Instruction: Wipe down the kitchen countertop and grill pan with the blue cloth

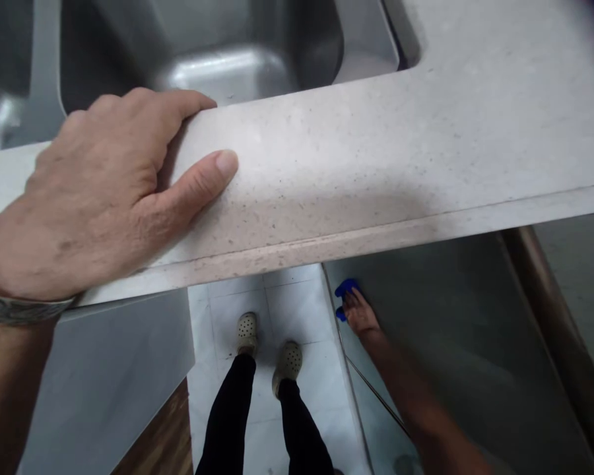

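Note:
My left hand lies over the strip of pale speckled countertop in front of the sink. Its thumb is stretched out on the stone; the other fingertips are hidden past the sink-side edge. It holds no object, and a patterned metal cuff circles the wrist. Far below the counter, at the right, my right hand has its fingers on a small bright blue cloth. The cloth is bunched and partly covered by the fingers. It lies against the lower left edge of a dark grey panel.
A stainless steel sink with two basins is set into the counter. A long bar-like handle runs along the panel at right. Another grey panel stands at left. Clog-clad feet stand on white floor tiles, with brown wood-look flooring beside them.

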`<state>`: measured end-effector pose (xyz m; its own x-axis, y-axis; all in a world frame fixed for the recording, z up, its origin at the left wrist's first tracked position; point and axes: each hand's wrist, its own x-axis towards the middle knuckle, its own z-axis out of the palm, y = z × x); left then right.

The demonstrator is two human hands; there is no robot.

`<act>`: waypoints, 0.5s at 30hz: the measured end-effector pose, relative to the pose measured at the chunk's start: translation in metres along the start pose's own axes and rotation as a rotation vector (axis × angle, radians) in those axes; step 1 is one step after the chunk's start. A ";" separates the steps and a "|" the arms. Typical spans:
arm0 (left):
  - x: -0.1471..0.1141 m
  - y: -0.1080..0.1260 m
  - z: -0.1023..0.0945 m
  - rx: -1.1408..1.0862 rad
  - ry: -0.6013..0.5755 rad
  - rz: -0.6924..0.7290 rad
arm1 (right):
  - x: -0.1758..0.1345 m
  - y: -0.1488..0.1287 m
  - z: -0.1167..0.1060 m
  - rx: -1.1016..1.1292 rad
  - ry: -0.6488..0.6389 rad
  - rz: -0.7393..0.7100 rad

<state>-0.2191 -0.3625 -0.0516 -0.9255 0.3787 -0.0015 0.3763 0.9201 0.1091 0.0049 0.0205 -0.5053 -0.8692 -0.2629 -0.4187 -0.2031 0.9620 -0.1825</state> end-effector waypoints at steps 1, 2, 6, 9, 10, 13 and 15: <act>0.000 0.001 -0.001 -0.012 -0.012 -0.011 | 0.012 0.004 -0.005 0.003 0.022 0.005; 0.000 0.002 -0.001 -0.024 -0.025 -0.023 | 0.021 0.006 -0.010 0.007 0.042 0.011; -0.002 0.003 -0.003 -0.025 -0.021 -0.042 | 0.016 0.000 -0.024 0.047 0.092 0.036; -0.004 0.001 -0.002 -0.025 0.009 -0.019 | -0.027 -0.020 -0.026 0.102 0.103 0.073; -0.005 0.000 -0.002 -0.037 0.014 -0.014 | -0.046 -0.029 -0.025 0.122 0.105 0.094; -0.007 -0.001 -0.001 -0.083 0.034 -0.002 | -0.108 -0.063 -0.022 0.190 0.110 0.154; -0.008 -0.001 -0.001 -0.096 0.051 0.012 | -0.143 -0.089 -0.023 0.342 0.177 0.358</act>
<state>-0.2122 -0.3664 -0.0504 -0.9228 0.3818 0.0511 0.3839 0.9007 0.2031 0.1372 -0.0256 -0.4086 -0.9261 0.1231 -0.3566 0.2539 0.9026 -0.3477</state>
